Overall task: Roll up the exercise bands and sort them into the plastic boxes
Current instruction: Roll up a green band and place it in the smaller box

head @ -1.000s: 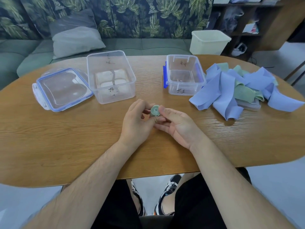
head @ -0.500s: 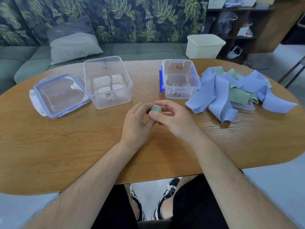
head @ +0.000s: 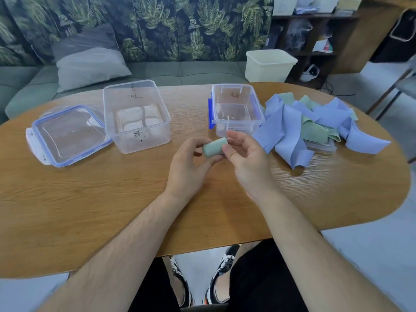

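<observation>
Green exercise band [head: 213, 147], wound into a short fat roll; hangs just above the desk [head: 112, 199] near its middle, lying crosswise, right in front of the smaller clear box [head: 238, 129]. Held at both ends: left hand [head: 186, 167] curled round the left end, thumb beneath and fingers over the far side; right hand [head: 247, 161] pinching the right end between thumb and fingertips, remaining fingers loosely spread.

Looks light and soft; thin stretchy sheet, probably a little springy, so likely to loosen or unwind once let go at the outer tail; not fragile, no harm expected from a short drop. Seems best taken round the girth, with a thumb or finger pinning the outer tail flat; avoid squeezing only the two ends, for fear of pushing the inner coils out like a telescope. Needs a gentle, even squeeze to avoid flattening.

Further left, a larger clear box [head: 144, 140], open, with a blue-rimmed lid [head: 67, 134] lying flat beside it toward the left edge; both boxes marked with handwriting, too small to read, so cannot tell the right one for green. To the right, a loose heap of blue and green bands [head: 292, 124], unrolled, partly draped over another lid [head: 322, 146].
</observation>
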